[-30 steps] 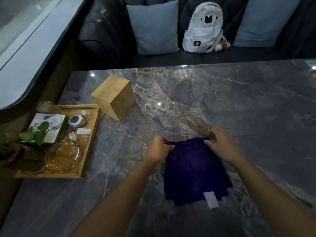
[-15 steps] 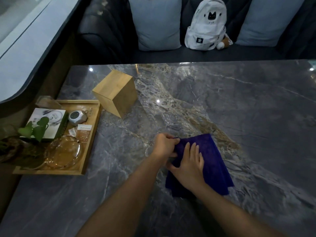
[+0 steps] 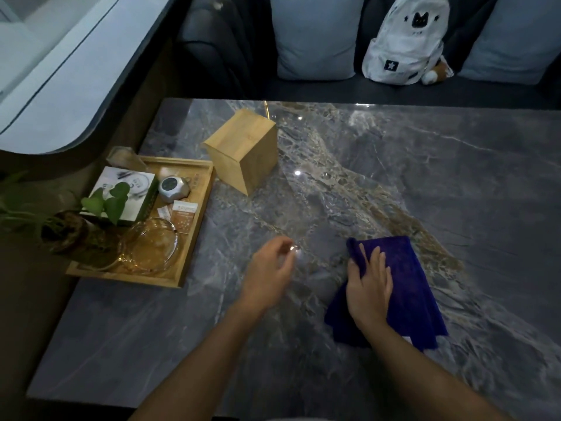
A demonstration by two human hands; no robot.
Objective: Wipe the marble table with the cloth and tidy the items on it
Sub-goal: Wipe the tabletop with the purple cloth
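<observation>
Cloth (image 3: 406,287): dark purple, folded, rumpled at near edge, lying on grey veined marble table (image 3: 455,183) at 4 o'clock. Right hand (image 3: 368,288) flat on it, fingers spread. Left hand (image 3: 270,273) loosely curled over bare marble at cloth's 9 o'clock; grasp unclear.

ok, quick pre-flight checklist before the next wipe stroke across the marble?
1. Right hand flat on the blue cloth: ok.
2. Cloth folded, lying on the marble table: ok.
3. Left hand off the cloth, hovering over bare marble: ok. Whether it holds something small: cannot tell.
4. Marble to the right of and beyond the cloth free of items: ok.
5. Wooden box sits loose on the marble, outside the wooden tray; in the way of a stroke to the far left: not ok.
6. Dirt or wet patches on the marble: cannot tell, dim light and glare.
</observation>
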